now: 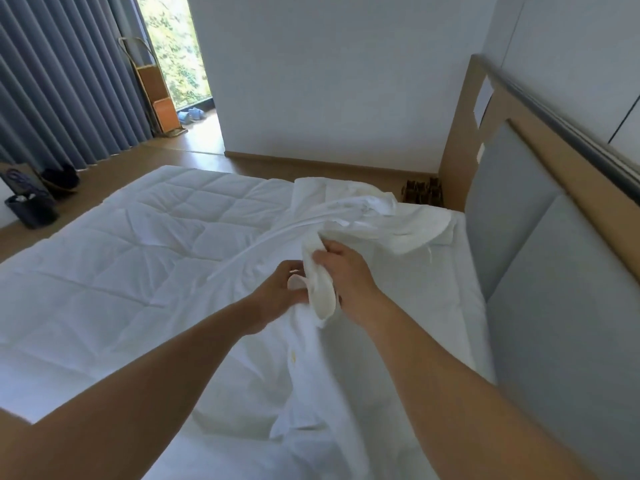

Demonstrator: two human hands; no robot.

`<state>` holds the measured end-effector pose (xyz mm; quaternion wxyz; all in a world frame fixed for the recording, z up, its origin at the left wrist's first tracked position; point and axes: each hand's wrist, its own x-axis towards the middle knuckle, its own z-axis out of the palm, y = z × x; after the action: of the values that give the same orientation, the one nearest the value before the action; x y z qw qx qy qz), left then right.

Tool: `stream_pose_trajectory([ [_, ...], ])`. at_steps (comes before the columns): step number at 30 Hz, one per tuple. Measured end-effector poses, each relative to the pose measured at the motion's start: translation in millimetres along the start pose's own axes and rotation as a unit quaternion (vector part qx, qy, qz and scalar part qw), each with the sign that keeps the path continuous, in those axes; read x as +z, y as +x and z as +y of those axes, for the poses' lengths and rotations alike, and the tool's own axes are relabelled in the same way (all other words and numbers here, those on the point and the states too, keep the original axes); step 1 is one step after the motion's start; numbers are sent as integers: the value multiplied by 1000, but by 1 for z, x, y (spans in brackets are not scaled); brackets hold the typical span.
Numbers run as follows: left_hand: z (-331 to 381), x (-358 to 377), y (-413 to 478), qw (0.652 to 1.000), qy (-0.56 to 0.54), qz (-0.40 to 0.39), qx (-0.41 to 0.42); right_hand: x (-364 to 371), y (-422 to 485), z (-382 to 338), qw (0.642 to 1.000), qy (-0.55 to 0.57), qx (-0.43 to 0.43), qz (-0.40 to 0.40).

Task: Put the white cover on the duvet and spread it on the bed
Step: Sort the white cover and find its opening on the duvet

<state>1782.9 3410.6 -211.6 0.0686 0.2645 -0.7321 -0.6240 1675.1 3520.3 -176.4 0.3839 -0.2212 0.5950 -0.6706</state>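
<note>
The cover is a crumpled white bunch lying on the head end of the bed. From there it runs toward the camera as a long twisted fold that is lifted through both hands. Its lower part hangs and pools at the near edge.

The right hand grips a thick gathered roll of the cover, with the fingers curled round it and the thumb on top. The left hand is just beside it and touches the same fold. Its fingers are curled into the cloth and clutch it from the other side.

Under the cover the quilted duvet lies spread flat over most of the bed, bare and lightly creased.

A grey padded headboard with a wooden frame stands along the right. Beyond the bed are a wooden floor and a white wall. Grey curtains hang at the left beside a bright window. A folded rack leans near the window, with slippers beside it. A dark bin stands on the floor at the far left.
</note>
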Motion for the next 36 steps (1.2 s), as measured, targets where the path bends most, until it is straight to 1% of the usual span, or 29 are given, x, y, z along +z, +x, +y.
stream_pose_trajectory([
  [1, -8, -12, -4, 999, -5, -34, -8, 11, 5, 5, 1000, -19, 8, -9],
  [3, -27, -35, -6, 997, -21, -66, -34, 32, 16, 21, 998, -53, 28, -20],
  [6, -60, -70, 4, 995, -10, -48, -90, 61, 38, 49, 995, -59, 73, -29],
  [8, -81, -99, 14, 992, -8, -15, -125, 81, 55, 64, 993, -48, 104, -31],
  [10, -101, -137, 21, 984, -27, 69, -161, 99, 72, 81, 989, -59, 133, -16],
  [11, -111, -160, 25, 977, -39, 121, -170, 105, 80, 91, 986, -82, 147, -8],
  [13, -127, -210, 29, 958, -44, 230, -169, 116, 93, 112, 976, -136, 170, 13],
  [15, -135, -261, 33, 932, -8, 329, -149, 122, 104, 134, 962, -185, 196, 37],
  [17, -142, -304, 34, 906, 18, 398, -142, 128, 107, 154, 953, -203, 221, 49],
  [19, -157, -336, 33, 882, 46, 442, -158, 134, 108, 173, 947, -201, 241, 64],
  [20, -166, -342, 32, 881, 61, 438, -170, 136, 107, 181, 943, -204, 252, 72],
  [21, -175, -343, 30, 888, 67, 419, -178, 138, 106, 188, 940, -205, 263, 78],
  [23, -193, -337, 32, 911, 44, 361, -193, 140, 104, 201, 933, -204, 284, 87],
  [25, -203, -325, 35, 926, -40, 305, -216, 138, 104, 208, 927, -200, 302, 101],
  [27, -200, -315, 38, 933, -122, 244, -236, 133, 104, 212, 923, -192, 310, 120],
  [28, -199, -313, 42, 937, -134, 214, -241, 129, 104, 213, 922, -188, 314, 125],
  [30, -197, -313, 49, 948, -101, 179, -244, 120, 105, 216, 922, -185, 319, 117],
  [32, -194, -319, 58, 955, -59, 186, -223, 114, 104, 221, 924, -195, 320, 78],
  [34, -188, -333, 71, 950, 12, 244, -196, 110, 101, 234, 920, -223, 320, 26],
  [36, -179, -350, 83, 935, 76, 299, -174, 105, 97, 254, 904, -278, 324, -34],
])
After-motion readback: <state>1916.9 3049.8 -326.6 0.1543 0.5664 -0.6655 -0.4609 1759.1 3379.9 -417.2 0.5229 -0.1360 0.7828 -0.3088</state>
